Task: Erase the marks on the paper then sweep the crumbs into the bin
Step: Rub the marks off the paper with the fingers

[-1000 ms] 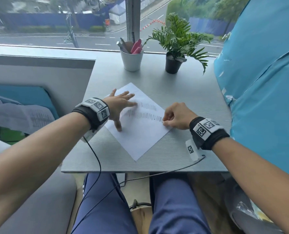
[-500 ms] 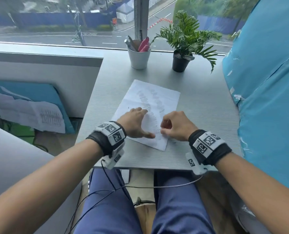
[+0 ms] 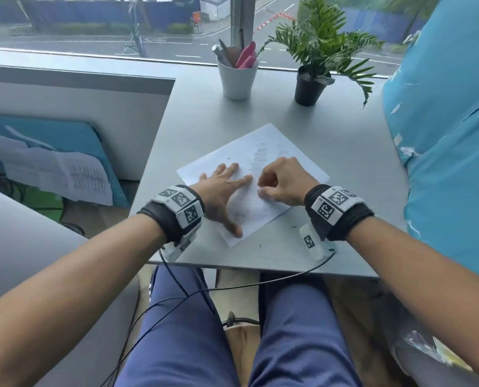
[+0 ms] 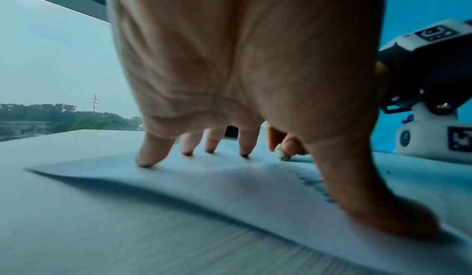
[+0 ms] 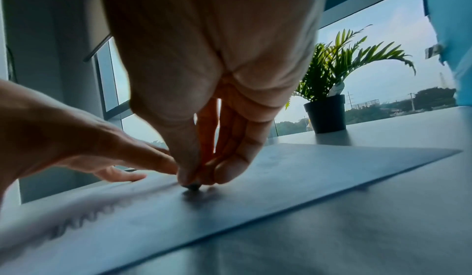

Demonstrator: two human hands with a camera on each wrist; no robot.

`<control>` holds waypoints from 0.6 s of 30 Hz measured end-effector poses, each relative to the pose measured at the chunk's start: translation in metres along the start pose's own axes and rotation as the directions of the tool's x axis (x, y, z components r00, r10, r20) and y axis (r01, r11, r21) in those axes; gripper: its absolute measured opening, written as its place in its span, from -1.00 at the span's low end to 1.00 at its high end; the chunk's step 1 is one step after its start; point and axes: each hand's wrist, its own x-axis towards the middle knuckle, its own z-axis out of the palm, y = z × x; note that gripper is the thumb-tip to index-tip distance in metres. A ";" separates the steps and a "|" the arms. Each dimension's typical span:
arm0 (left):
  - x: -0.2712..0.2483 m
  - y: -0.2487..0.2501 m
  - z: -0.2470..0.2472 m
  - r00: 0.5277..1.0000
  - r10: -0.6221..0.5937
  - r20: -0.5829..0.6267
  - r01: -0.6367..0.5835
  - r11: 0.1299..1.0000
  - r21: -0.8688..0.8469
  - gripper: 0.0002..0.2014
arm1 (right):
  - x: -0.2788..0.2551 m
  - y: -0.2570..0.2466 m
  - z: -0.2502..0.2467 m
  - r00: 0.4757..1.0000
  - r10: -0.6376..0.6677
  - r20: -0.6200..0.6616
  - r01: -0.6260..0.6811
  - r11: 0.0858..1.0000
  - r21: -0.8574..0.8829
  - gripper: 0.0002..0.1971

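A white sheet of paper [image 3: 277, 152] with grey pencil scribbles [image 3: 260, 157] lies slanted on the grey table [image 3: 344, 152]. My left hand [image 3: 224, 191] lies flat on the sheet with fingers spread, pressing it down; the left wrist view shows its fingertips [image 4: 145, 158] on the paper [image 4: 204, 178]. My right hand [image 3: 283, 185] pinches a small eraser [image 5: 193, 186] between thumb and fingers, its tip on the paper [image 5: 281, 178] right beside my left index finger. The eraser [image 4: 281, 154] also shows in the left wrist view. Dark crumbs [image 3: 294, 226] dot the table near the sheet.
A white cup of pens [image 3: 236, 76] and a potted plant [image 3: 311, 79] stand at the table's far edge by the window. A blue cloth-covered shape [image 3: 442, 135] borders the table on the right. A low grey partition [image 3: 79, 101] stands left. My legs are under the near edge.
The sheet has turned on the table under my left hand across the frames. My left hand now lies flatter with spread fingers, and my right hand still works the eraser beside it.
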 end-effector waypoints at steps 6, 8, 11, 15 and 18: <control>0.003 -0.010 0.002 0.996 0.018 0.085 -0.024 0.997 0.068 0.58 | -0.011 -0.014 0.012 0.999 -0.032 -0.024 0.032 0.999 0.026 -0.93; 0.004 -0.010 0.003 0.996 0.016 0.093 -0.024 0.996 0.085 0.62 | -0.025 -0.027 0.021 0.994 -0.087 0.066 0.084 0.995 0.053 -0.93; 0.005 -0.008 0.004 0.993 0.004 0.121 -0.017 0.995 0.101 0.67 | -0.038 -0.040 0.030 0.953 -0.149 0.264 0.135 0.988 0.071 -0.94; 0.005 -0.008 0.004 0.993 -0.005 0.114 -0.006 0.995 0.095 0.67 | -0.005 -0.019 0.005 0.989 -0.050 0.136 0.044 0.998 0.052 -0.92; 0.004 -0.007 0.003 0.993 -0.010 0.120 -0.001 0.996 0.091 0.67 | 0.003 -0.011 -0.003 0.999 -0.022 0.043 0.021 0.999 0.032 -0.91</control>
